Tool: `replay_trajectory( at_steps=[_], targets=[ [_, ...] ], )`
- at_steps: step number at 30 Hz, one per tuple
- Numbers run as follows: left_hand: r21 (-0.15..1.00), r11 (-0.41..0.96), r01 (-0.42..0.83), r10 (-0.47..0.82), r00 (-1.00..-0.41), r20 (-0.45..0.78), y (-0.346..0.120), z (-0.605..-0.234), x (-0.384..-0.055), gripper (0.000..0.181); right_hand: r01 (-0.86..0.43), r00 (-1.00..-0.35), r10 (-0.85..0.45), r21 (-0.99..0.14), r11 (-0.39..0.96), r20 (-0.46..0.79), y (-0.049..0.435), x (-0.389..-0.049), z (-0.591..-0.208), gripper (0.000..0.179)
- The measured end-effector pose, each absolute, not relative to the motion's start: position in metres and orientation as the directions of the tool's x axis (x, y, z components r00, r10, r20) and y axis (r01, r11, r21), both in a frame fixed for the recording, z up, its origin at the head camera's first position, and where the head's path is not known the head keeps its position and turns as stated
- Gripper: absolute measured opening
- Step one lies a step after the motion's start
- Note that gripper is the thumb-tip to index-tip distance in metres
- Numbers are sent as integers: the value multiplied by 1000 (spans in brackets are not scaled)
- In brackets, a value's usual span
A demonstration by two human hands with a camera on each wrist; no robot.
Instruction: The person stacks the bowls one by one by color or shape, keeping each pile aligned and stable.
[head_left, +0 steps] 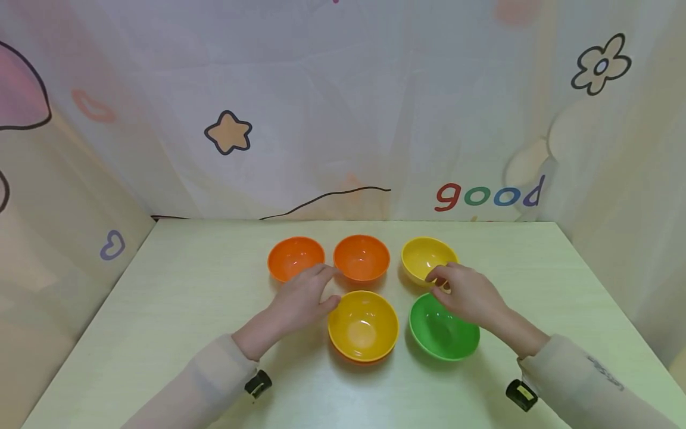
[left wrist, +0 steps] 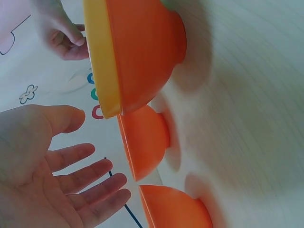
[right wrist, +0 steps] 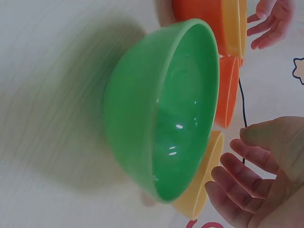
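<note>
At far left, a purple heart [head_left: 112,245] is printed on the pale cloth [head_left: 321,89] around the worktop [head_left: 187,286], and farther right a tan star [head_left: 228,132] is printed on its back part. Your left sleeve [head_left: 198,381] comes in from the lower left, with a small black device [head_left: 258,384] at the cuff. Your left hand [head_left: 300,301] hovers with its fingers [left wrist: 85,175] spread wide and nothing in them; the thumb stands apart from them.

Beyond that hand, the left orange bowl [head_left: 295,256] sits upright in the back row, its near right edge partly hidden by the hand. Next comes the middle orange bowl [head_left: 361,256], also upright. In front of it, just beside your left thumb, a deep-yellow bowl [head_left: 363,325] is nested inside a lower orange bowl [left wrist: 147,52].

To the right, the light-yellow bowl [head_left: 426,259] ends the back row, and the green bowl [head_left: 445,333] stands upright before it. Your right hand [head_left: 471,292] hangs over the space between these two, its fingers [right wrist: 232,185] loosely bent, slightly parted and holding nothing. The coloured word "good" [head_left: 488,195] is printed behind, with a flower [head_left: 601,64] above to the right.
</note>
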State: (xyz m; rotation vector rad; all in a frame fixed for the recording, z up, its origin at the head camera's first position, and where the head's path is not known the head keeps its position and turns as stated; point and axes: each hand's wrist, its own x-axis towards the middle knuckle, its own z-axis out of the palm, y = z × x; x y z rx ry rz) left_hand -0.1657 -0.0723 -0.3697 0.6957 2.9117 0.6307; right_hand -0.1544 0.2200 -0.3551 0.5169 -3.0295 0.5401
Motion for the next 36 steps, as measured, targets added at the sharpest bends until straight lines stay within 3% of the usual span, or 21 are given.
replay_trajectory(
  at_steps=[10, 23, 36],
  targets=[
    [411, 811, 416, 448, -894, 19, -73, -370, -166, 48, -306, -952, -289, -338, 890, 102, 239, -151, -364, 14],
    [413, 814, 408, 444, -896, 11, -73, -369, -166, 49, -245, -966, -258, -335, 910, 6, 252, -147, -374, 12],
    [404, 820, 406, 440, -898, 10, -74, -371, -166, 47, -265, -963, -266, -321, 909, 41, 252, -142, -384, 12]
  ],
)
